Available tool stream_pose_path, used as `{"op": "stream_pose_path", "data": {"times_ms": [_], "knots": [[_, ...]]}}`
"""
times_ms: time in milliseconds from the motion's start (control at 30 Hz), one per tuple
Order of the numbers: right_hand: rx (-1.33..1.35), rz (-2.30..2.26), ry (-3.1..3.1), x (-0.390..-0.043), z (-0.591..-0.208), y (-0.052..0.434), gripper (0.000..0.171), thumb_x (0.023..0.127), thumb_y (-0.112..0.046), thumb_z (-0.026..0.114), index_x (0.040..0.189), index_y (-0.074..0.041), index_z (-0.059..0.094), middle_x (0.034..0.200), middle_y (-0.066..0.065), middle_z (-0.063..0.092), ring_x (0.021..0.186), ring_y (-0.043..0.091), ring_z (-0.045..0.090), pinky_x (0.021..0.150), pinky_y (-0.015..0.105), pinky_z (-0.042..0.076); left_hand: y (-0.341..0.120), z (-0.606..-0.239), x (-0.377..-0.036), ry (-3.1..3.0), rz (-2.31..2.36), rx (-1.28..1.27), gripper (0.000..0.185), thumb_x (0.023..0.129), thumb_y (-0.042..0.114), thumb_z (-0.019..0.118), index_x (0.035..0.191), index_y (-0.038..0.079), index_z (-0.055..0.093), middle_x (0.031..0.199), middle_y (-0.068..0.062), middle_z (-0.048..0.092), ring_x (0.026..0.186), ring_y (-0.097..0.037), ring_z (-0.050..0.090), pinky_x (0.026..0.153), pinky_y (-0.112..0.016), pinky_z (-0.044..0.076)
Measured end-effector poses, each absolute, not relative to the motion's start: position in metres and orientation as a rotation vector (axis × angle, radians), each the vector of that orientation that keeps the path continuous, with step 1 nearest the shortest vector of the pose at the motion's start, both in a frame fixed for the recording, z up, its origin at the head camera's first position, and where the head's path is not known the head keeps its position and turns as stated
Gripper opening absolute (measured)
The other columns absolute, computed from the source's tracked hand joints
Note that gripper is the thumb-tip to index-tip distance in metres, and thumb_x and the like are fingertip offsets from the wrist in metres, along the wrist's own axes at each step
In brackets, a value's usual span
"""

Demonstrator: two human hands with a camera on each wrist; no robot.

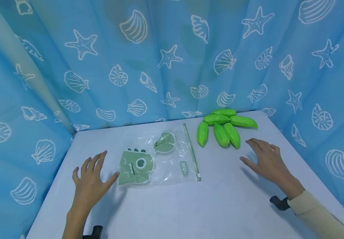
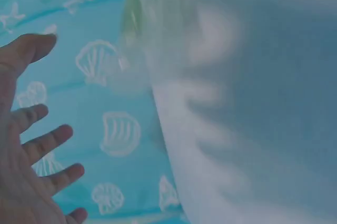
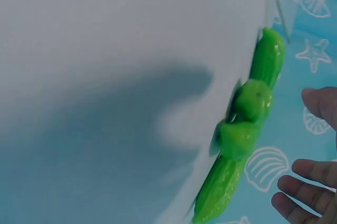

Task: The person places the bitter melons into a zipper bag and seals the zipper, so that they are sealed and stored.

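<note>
Two spread, empty hands hover over the table (image 1: pixel 219 205): left hand (image 1: pixel 89 181) just beside the clear bag's (image 1: pixel 160 159) left edge, right hand (image 1: pixel 266 159) near the green pods (image 1: pixel 225 127).

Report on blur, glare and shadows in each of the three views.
Head view: sharp, even light, soft shadows under both hands, glare on the clear plastic bag. Left wrist view: motion-blurred, table edge smeared, left hand clearer. Right wrist view: green toy pods slightly soft, broad hand shadow on the table.
</note>
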State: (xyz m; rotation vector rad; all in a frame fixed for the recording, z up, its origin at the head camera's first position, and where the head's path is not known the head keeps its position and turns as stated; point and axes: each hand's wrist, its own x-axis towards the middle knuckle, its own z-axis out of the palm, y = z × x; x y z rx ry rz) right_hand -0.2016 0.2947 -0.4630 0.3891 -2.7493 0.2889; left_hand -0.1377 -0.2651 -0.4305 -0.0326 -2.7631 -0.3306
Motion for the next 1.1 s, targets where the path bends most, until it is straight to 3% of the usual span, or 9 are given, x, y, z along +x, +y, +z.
{"op": "stream_pose_path", "data": {"times_ms": [200,633,900,1100], "knots": [[0.350,0.411,-2.775,-0.210,-0.464,0.276,0.071,0.082,-0.053,0.060,0.132,-0.005,0.044,0.132,0.017,0.043,0.121,0.036,0.036,0.085,0.054,0.025,-0.223,-0.428,-0.145,-2.648,-0.495,-0.097,0.075,0.076,0.053,0.066,0.138,0.021,0.040,0.132,-0.012,0.046,0.122,-0.035,0.037,0.094,-0.057,0.021],[0.362,0.577,-2.775,-0.221,-0.472,0.241,0.064,0.083,-0.046,0.063,0.131,-0.007,0.046,0.132,0.014,0.044,0.121,0.033,0.038,0.088,0.050,0.025,-0.158,-0.445,-0.164,-2.619,-0.756,-0.199,0.056,0.080,0.048,0.064,0.128,0.023,0.051,0.120,0.000,0.054,0.115,-0.022,0.045,0.093,-0.048,0.029],[0.398,0.721,-2.756,-0.226,-0.479,0.220,0.056,0.086,-0.045,0.060,0.128,-0.010,0.049,0.131,0.012,0.046,0.123,0.032,0.038,0.084,0.048,0.027,-0.131,-0.449,-0.178,-2.571,-0.820,-0.284,0.050,0.082,0.046,0.062,0.125,0.022,0.054,0.122,0.005,0.053,0.115,-0.016,0.045,0.093,-0.044,0.031],[0.403,0.844,-2.728,-0.229,-0.487,0.207,0.049,0.086,-0.038,0.062,0.126,-0.010,0.052,0.126,0.010,0.051,0.110,0.026,0.048,0.087,0.047,0.029,-0.115,-0.454,-0.184,-2.563,-0.829,-0.323,0.049,0.083,0.046,0.062,0.125,0.023,0.054,0.122,0.006,0.052,0.115,-0.015,0.045,0.093,-0.046,0.031]]}}
